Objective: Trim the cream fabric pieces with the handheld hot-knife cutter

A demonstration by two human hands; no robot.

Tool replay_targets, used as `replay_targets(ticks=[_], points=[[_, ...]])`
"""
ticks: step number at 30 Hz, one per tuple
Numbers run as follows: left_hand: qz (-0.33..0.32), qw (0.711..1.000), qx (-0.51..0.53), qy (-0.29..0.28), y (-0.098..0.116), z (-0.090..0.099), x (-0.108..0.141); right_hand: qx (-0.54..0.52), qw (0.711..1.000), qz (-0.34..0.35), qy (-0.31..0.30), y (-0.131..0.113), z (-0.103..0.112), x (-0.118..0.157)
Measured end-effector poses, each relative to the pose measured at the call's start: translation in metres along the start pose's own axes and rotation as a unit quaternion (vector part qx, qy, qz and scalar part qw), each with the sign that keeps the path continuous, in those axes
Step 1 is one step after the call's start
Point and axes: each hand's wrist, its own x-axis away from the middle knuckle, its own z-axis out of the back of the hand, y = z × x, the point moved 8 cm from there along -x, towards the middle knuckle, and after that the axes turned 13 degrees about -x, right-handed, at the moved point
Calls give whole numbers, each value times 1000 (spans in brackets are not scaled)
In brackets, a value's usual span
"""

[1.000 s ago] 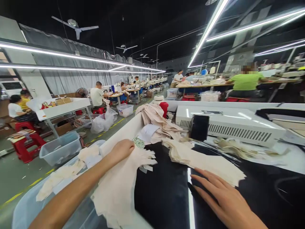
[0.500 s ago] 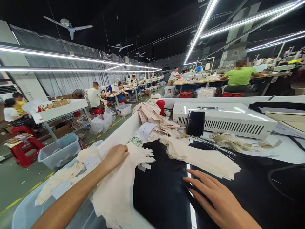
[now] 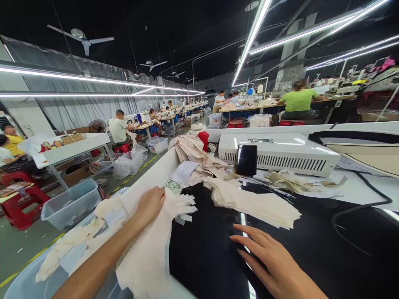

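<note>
My left hand [image 3: 151, 204] is closed on the edge of a stack of cream fabric pieces [image 3: 149, 253], which drapes over the table's left side. Its fingertips are partly hidden. Narrow fabric ends fan out on the right of that stack. My right hand [image 3: 264, 255] is open, fingers spread, over the glossy black tabletop [image 3: 202, 249], holding nothing. Beyond it lies a second stack of cream fabric pieces [image 3: 255, 203]. Behind my left hand are a pale green tangle of cord [image 3: 173, 186] and a white paper slip [image 3: 185, 172] by a crumpled pinkish cloth [image 3: 199, 153].
A white vented machine box [image 3: 280, 153] stands at the back with a dark phone [image 3: 247, 160] leaning on it. Fabric scraps [image 3: 289, 181] lie before it. A blue plastic tub [image 3: 28, 272] with cream cloth sits below left. Other people work at farther tables.
The view has swung slightly right, so most things appear farther left. My left hand keeps its hold on the fabric, and my right hand stays open over the black surface.
</note>
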Motion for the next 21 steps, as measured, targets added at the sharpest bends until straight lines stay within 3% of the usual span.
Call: replay_targets(ticks=[3, 6, 8, 12, 14, 16, 21], points=[[-31, 997, 61, 28, 13, 16, 11, -117, 988, -102, -19, -3, -8, 0], [-78, 986, 145, 30, 34, 28, 25, -275, 930, -236, -65, -17, -24, 1], [-120, 971, 205, 16, 54, 32, 36, -397, 859, -317, -70, -30, -36, 3], [-190, 936, 295, -35, 91, 30, 61, -615, 661, -430, -14, -50, -52, 10], [-207, 915, 340, -65, 104, 26, 70, -660, 603, -448, -3, -56, -53, 12], [-206, 886, 403, -103, 111, 18, 74, -678, 589, -440, 7, -58, -49, 11], [-165, 826, 506, -183, 117, -15, 73, -673, 611, -416, 18, -55, -36, 12]])
